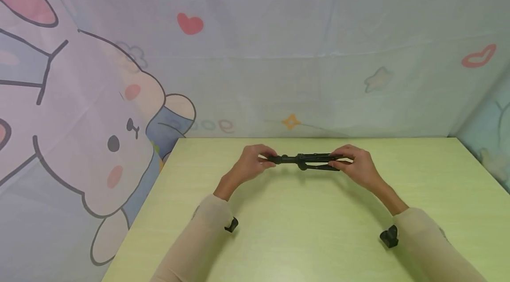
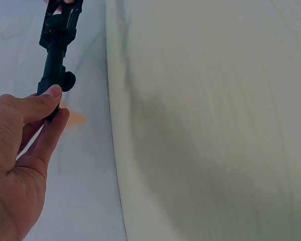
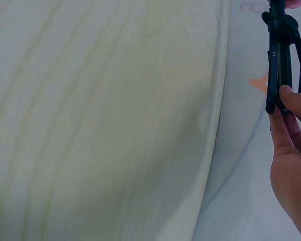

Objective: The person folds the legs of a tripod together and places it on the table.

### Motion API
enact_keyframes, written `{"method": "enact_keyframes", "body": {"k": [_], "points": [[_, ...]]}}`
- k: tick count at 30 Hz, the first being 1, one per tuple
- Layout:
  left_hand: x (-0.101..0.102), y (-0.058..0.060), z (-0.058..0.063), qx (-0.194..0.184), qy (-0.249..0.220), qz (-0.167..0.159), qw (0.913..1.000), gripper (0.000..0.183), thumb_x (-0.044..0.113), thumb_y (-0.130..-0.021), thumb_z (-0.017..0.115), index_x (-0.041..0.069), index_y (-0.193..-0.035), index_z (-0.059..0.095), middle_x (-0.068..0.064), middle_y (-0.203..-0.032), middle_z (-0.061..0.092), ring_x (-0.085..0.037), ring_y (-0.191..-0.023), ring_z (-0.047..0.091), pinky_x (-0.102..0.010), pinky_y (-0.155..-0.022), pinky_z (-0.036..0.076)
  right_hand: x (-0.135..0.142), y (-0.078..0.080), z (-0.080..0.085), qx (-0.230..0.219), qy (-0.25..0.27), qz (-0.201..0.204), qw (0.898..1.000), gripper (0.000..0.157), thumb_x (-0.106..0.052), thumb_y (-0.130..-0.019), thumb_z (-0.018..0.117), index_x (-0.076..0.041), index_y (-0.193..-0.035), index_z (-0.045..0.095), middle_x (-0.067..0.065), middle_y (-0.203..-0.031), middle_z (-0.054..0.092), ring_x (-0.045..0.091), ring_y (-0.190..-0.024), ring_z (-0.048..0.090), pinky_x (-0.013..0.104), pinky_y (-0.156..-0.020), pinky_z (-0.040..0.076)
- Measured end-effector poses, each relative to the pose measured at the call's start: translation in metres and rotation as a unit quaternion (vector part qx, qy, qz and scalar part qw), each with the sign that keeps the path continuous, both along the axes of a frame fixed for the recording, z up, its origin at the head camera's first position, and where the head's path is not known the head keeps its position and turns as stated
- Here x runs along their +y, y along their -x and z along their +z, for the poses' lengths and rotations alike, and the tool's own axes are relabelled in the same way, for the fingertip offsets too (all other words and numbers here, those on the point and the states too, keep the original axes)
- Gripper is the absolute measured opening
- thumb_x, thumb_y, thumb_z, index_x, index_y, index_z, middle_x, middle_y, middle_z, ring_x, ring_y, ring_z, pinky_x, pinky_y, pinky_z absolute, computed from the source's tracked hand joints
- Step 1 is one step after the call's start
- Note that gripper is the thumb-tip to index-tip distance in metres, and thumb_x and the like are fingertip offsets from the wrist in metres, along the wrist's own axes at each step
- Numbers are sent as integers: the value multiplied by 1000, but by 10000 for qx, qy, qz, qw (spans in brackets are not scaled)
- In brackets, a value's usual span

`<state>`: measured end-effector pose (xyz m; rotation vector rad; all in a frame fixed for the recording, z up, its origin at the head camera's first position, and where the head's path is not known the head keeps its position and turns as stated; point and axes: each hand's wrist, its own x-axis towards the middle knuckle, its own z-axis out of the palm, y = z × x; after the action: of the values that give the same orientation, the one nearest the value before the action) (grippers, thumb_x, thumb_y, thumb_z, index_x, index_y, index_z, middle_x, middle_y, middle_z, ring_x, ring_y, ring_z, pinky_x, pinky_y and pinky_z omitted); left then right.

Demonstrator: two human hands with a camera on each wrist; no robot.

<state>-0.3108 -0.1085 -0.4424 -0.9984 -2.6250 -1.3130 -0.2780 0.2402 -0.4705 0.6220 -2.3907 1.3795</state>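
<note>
A small black tripod (image 1: 296, 159) is held level above the far part of the table, its legs pointing right. My left hand (image 1: 253, 162) pinches the head end between thumb and fingers. At the other end my right hand (image 1: 356, 164) grips the leg ends. One leg (image 1: 318, 167) splays slightly away from the others. In the left wrist view, a round knob (image 2: 68, 81) shows beside the left thumb. The right wrist view shows the right thumb and fingers on the tripod legs (image 3: 278, 75), with one leg standing apart.
The pale yellow-green table (image 1: 303, 229) lies below both hands. Behind it hangs a printed cloth (image 1: 259, 74) with hearts and a rabbit, reaching down to the table's far edge. Black wrist devices (image 1: 389, 236) sit by both sleeves.
</note>
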Motion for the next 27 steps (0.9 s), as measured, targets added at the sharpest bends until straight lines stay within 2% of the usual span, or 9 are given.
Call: {"method": "enact_keyframes", "body": {"k": [4,10,18,21,27], "points": [[0,-1,-5,-99,124,48,9999,23,-1,-89,80,1,-111,75,-10,-111,71,-24,-103,71,-22,-83,60,0,-1,-3,-28,-74,79,9999,17,1,-86,83,-3,-102,80,10,-103,70,20,-93,70,18,-78,60],[1,0,-11,-176,276,80,9994,22,-2,-91,79,1,-113,75,-10,-112,71,-23,-103,71,-21,-83,60,-1,-1,-8,26,-76,201,9998,17,5,-85,83,1,-101,79,13,-102,69,24,-90,73,19,-77,60],[2,1,-15,32,538,-203,9983,22,-7,-91,77,0,-111,74,-12,-108,69,-25,-102,71,-22,-83,60,-3,-1,-9,113,-102,368,9992,17,4,-85,83,1,-101,79,13,-100,69,32,-90,73,20,-75,61],[3,2,-18,90,677,-254,9973,22,-8,-91,76,-1,-113,74,-13,-109,68,-27,-103,71,-23,-84,60,-3,1,-11,202,-204,427,9987,17,5,-84,84,0,-100,79,12,-99,70,33,-89,73,22,-75,62],[3,3,-24,-36,976,-236,9949,25,-6,-92,75,-1,-116,73,-12,-111,68,-25,-105,70,-22,-86,59,-1,6,-20,314,-572,482,9967,19,7,-83,84,-2,-98,78,8,-97,69,30,-88,74,23,-73,62]]}}
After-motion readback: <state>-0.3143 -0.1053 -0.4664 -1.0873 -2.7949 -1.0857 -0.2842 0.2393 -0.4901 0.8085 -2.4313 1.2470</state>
